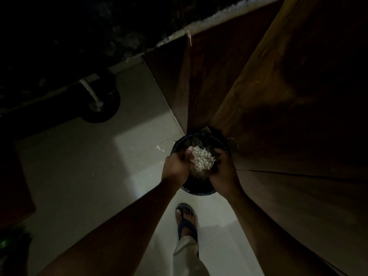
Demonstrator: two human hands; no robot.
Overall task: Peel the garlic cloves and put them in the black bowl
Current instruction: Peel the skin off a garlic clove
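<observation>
Looking down: a dim room, seen from the head camera, with both forearms reaching forward over a pale tiled floor (79, 176).
Left hand (176, 166): close beside the right, fingers curled against the left side of a pale heap of garlic skins (202, 160), thumb tip showing at the heap's upper edge.
Right hand (224, 172): cupped round the right and lower side of the same heap, fingers curled in under it.
Hands together: pressed close, the heap clamped between them.
Garlic skins: a whitish, shredded, papery clump, held directly above a dark round container; whether whole cloves lie within it is too dim to tell.
Black container (199, 191): round, dark-rimmed, standing on the floor beneath the hands, just beside the corner of a brown wooden cabinet (278, 116); whether this is the black bowl or a bin I cannot tell.
Scraps (160, 148): a few white flecks lie on the tiles just left of the container.
Foot (186, 220): in a dark sandal, on the floor below the container, with a light trouser leg (186, 255) behind it.
Upper left: a dark round base with a pale pole (95, 100) stands on the floor, well apart from the hands.
Far left edge: something green (6, 243), too dark to identify.
</observation>
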